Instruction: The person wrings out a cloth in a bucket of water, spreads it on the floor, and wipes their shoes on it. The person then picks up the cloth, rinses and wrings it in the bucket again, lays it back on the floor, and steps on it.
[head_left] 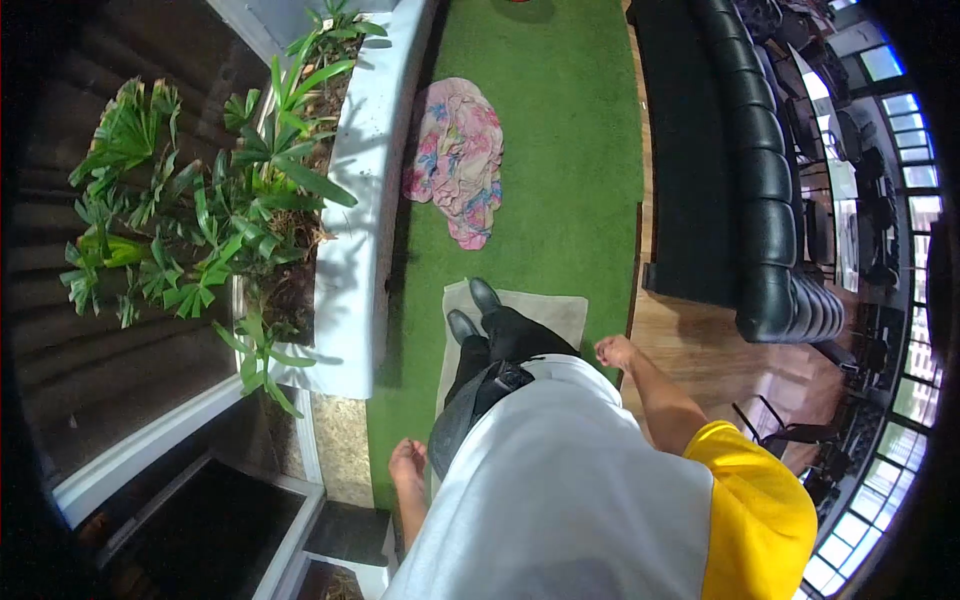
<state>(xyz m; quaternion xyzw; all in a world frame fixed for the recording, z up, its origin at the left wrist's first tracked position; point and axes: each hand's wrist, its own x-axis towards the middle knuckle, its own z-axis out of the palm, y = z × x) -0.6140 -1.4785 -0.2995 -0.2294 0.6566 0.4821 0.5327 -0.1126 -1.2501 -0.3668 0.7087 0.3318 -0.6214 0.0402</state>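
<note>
My left hand (pixel 407 463) hangs beside my left hip, its fingers curled in, with nothing seen in it. On the other side, my right hand (pixel 614 352) is held out from my body over the edge of the green carpet, fingers bent into a loose fist and touching nothing. My dark shoes (pixel 474 312) stand on a pale beige mat (pixel 550 312). Ahead of my feet, a crumpled pink flowered cloth (pixel 458 160) lies on the green carpet (pixel 565 130).
Along the left runs a white planter wall (pixel 362 200) with leafy plants (pixel 240 200). A black padded sofa (pixel 762 170) stands on the right beside wooden flooring (pixel 700 340). Farther right are a chair (pixel 785 430), tables and windows.
</note>
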